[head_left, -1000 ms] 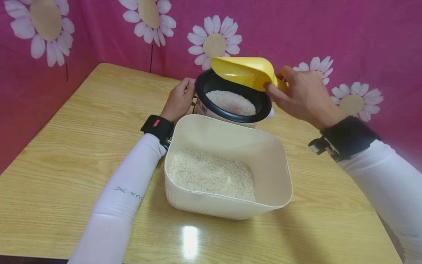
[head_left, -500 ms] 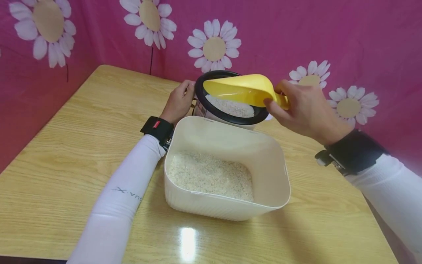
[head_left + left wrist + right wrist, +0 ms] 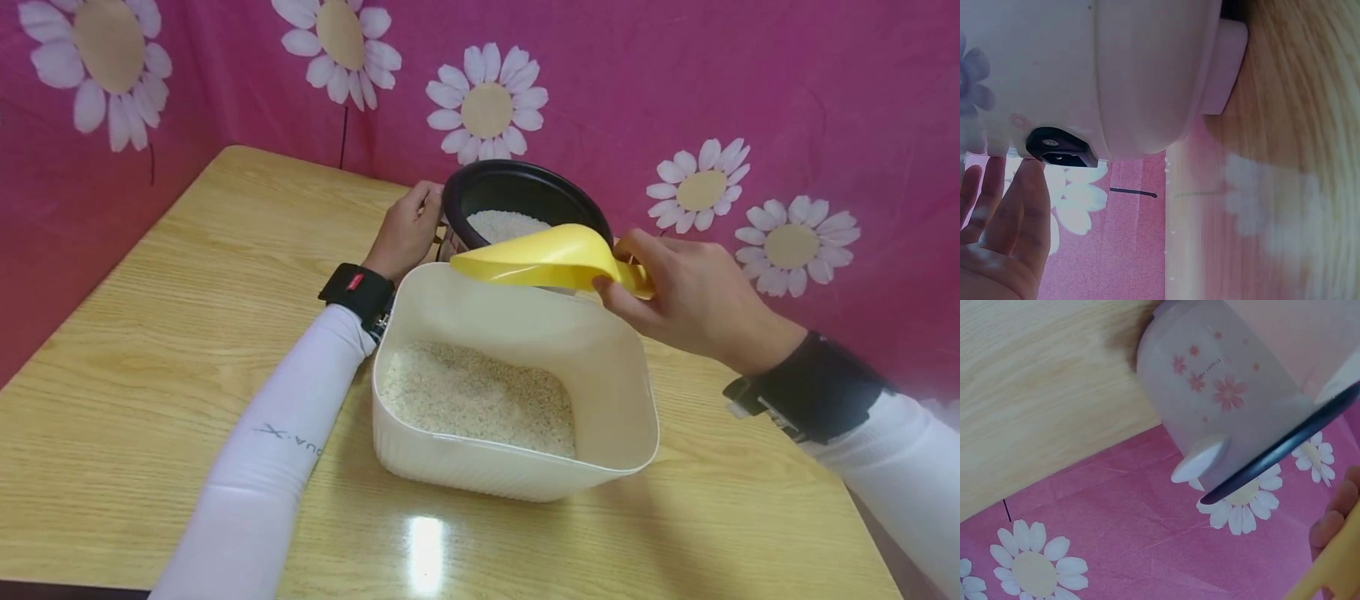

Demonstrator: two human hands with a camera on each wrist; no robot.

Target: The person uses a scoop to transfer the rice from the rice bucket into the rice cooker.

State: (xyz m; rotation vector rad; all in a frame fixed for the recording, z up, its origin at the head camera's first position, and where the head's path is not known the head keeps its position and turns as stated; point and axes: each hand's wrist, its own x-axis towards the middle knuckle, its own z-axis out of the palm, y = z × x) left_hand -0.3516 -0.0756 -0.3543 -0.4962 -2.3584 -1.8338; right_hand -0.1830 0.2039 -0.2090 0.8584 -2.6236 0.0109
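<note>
My right hand (image 3: 693,304) grips the handle of a yellow scoop (image 3: 543,254). The scoop lies across the back rim of a cream plastic bin (image 3: 615,400) in the head view, its rounded back up, overlapping the cooker's near rim. Pale rice grains (image 3: 480,396) cover the bin's floor. Behind the bin stands a lidless rice cooker (image 3: 525,171) with a black inner wall and white rice (image 3: 506,225) inside. My left hand (image 3: 408,229) holds the cooker's left side by the rim; in the left wrist view its fingers (image 3: 1035,200) reach the cooker wall beside a black socket (image 3: 1063,147).
Everything stands on a wood-grain table (image 3: 187,333). A pink cloth (image 3: 600,75) with white daisies hangs behind it and along the left. A white side handle (image 3: 1200,459) sticks out from the cooker's right side in the right wrist view.
My right hand has lowered the scoop and brought it nearer, from over the cooker to the bin's back rim, turning it over more. The left hand stays at the cooker.
</note>
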